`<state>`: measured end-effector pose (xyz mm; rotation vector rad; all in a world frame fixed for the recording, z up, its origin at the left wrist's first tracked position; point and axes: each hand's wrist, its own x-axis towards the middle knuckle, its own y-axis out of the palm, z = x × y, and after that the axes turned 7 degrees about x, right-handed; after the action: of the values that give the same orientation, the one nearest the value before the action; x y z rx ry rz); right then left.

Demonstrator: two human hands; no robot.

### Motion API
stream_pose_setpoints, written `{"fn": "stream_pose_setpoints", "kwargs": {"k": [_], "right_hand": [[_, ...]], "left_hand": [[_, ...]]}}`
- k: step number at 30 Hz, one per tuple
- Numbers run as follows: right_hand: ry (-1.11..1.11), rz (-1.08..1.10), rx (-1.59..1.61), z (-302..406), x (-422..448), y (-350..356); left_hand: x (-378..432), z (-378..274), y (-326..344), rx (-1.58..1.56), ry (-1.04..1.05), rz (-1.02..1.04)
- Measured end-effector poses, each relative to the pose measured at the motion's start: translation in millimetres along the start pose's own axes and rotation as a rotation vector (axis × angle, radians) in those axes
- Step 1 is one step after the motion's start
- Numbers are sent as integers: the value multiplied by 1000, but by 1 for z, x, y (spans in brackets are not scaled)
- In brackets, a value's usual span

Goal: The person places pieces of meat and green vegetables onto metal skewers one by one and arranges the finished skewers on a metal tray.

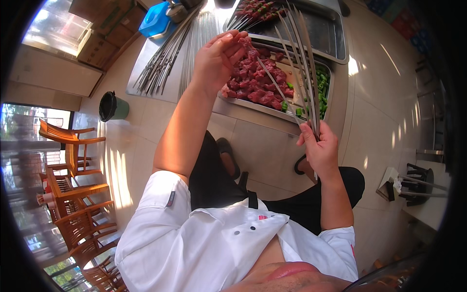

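Observation:
My left hand (220,54) is raised over the metal tray (251,108), its fingertips at a piece of raw red meat (250,50). A flat metal skewer (278,87) slants from my right hand (319,146) up to that piece; whether it pierces the meat is hard to tell. My right hand grips this skewer and a fanned bundle of flat metal skewers (305,73) by their lower ends, points upward. Below both hands, the tray holds a heap of cut raw meat (261,82) and chopped green peppers (322,87) along its right side.
Behind lies a second metal tray (326,36) with loaded meat skewers (255,11). Many bare skewers (166,54) lie on the steel table (146,69) at left, near a blue container (155,20). A lined bin (114,106) and wooden chairs (78,189) stand on the floor.

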<state>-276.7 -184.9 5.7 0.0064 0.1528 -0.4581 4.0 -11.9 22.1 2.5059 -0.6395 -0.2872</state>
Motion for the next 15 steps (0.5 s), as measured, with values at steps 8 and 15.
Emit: {"fn": "stream_pose_setpoints", "kwargs": {"k": [8, 15], "right_hand": [[-21, -1, 5, -3, 0, 0], [-22, 3, -11, -5, 0, -1]], "left_hand": [[-3, -1, 3, 105, 64, 37], [-2, -2, 1, 160, 92, 18]]}}
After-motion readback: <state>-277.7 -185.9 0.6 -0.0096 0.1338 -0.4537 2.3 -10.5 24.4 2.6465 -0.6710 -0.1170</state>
